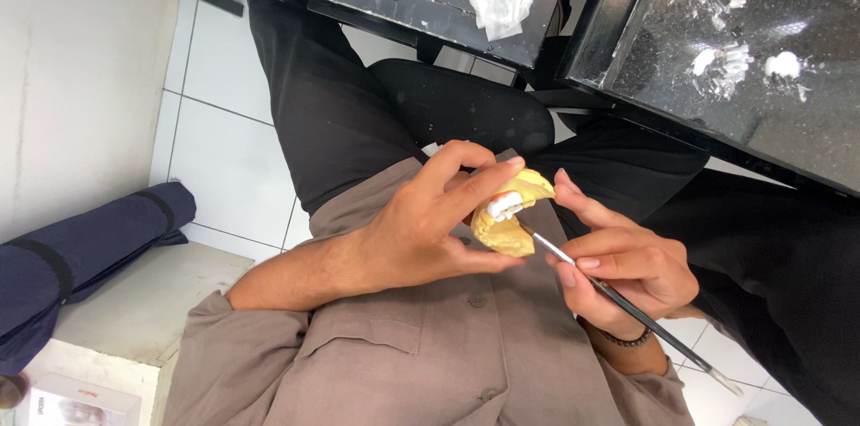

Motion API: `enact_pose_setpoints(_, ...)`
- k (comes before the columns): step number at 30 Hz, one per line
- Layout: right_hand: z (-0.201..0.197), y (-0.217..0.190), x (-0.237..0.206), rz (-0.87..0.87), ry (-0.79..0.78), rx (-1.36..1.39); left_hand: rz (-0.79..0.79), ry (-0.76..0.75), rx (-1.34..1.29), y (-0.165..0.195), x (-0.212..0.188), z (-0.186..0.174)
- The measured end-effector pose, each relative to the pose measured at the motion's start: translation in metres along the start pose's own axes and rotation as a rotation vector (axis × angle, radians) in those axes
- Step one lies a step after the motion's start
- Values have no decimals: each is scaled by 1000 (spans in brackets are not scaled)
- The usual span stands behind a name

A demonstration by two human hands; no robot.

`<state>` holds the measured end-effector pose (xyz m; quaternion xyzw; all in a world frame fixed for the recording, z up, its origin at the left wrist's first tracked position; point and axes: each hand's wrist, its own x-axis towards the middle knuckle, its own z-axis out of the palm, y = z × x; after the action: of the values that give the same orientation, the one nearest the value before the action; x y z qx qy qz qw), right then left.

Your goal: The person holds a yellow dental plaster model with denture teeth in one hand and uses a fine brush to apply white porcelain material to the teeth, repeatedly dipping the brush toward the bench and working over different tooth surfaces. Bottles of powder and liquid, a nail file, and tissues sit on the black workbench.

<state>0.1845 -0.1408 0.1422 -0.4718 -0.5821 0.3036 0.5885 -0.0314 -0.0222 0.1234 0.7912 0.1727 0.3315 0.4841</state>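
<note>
Yellow dental cast [512, 211] pinched in left hand [421, 229], right hand [627, 269] beside it gripping thin brush [627, 305].

A taupe button-up shirt [421, 345] with rolled sleeves, black trousers [331, 112], and a dark beaded bracelet [627, 338].

Floor [228, 166] was white tile with dark grout, wall [76, 77] plain white. Black worktop [743, 59] bore white smears. A dark blue rolled bag [81, 256] lay on a pale ledge [143, 301].

black worktop edge [627, 117] close above the hands, dark chair seat [466, 108] just behind, open tiled floor [228, 157] beside
</note>
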Motion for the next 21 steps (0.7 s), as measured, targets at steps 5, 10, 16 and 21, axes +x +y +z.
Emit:
enact_pose_setpoints(5, 3, -3, -8, 83, 58, -29, -8, -13, 60, -3, -5, 4)
enact_pose_setpoints(10, -1, -7, 3, 138, 197, -36, 9, 55, -18, -5, -2, 0)
enact_pose_setpoints(16, -21, 7, 65, -56, 185, -56, -138, 130, -26, -13, -6, -21)
enact_pose_setpoints(21, 0, 33, 130, -239, -172, -764, -248, 265, -199, -22, -25, -37)
